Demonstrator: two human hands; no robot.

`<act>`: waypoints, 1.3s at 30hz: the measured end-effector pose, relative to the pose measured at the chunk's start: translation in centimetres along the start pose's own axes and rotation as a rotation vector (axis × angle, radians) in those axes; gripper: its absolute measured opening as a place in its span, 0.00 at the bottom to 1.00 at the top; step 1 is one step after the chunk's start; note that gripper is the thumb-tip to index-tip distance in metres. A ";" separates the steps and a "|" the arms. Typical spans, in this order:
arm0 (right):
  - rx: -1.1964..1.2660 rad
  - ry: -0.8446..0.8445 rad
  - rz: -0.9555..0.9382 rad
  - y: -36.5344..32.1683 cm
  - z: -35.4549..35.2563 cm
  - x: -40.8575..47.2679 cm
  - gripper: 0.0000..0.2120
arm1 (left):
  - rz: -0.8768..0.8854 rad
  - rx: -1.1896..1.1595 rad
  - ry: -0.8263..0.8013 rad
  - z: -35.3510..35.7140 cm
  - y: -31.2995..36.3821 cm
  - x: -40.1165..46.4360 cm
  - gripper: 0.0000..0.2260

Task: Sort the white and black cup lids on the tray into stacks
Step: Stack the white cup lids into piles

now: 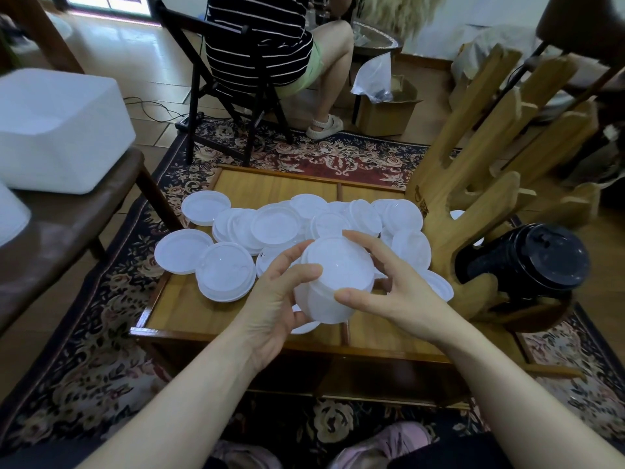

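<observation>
Head view: our left hand (pixel 270 299) and right hand (pixel 389 292) cup white lid stack (pixel 333 282); light, thin, slippery, we'd say; grip rims.

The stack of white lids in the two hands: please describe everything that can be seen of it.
The stack of white, round, translucent plastic cup lids is held above the wooden tray, tilted so its flat top faces the camera. The left hand grips its left side, thumb on the upper rim. The right hand holds the right side, with fingers curled over the top and the thumb on the lower edge.
</observation>
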State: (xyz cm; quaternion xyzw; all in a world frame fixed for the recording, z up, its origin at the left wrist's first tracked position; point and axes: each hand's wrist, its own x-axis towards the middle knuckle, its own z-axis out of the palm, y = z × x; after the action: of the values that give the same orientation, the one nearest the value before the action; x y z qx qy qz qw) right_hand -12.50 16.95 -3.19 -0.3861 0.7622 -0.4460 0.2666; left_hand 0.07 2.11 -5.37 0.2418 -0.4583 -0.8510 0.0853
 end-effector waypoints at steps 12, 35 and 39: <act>0.175 0.008 0.041 0.0 0.6 -0.1 0.34 | 0.051 0.091 -0.067 0.3 0.2 -0.2 0.25; -0.902 0.209 0.038 7.0 -2.0 3.8 0.25 | 0.123 -0.298 0.294 -2.1 3.6 0.2 0.21; -0.955 0.170 0.042 7.2 -2.3 4.9 0.30 | 0.061 -0.317 0.251 -1.9 3.0 0.5 0.25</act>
State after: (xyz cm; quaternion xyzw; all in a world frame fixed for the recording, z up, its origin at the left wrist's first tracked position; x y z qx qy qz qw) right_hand -19.54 16.15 -8.83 -0.4122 0.9083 -0.0710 0.0054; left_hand 0.38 -1.14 -3.98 0.3154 -0.3118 -0.8726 0.2046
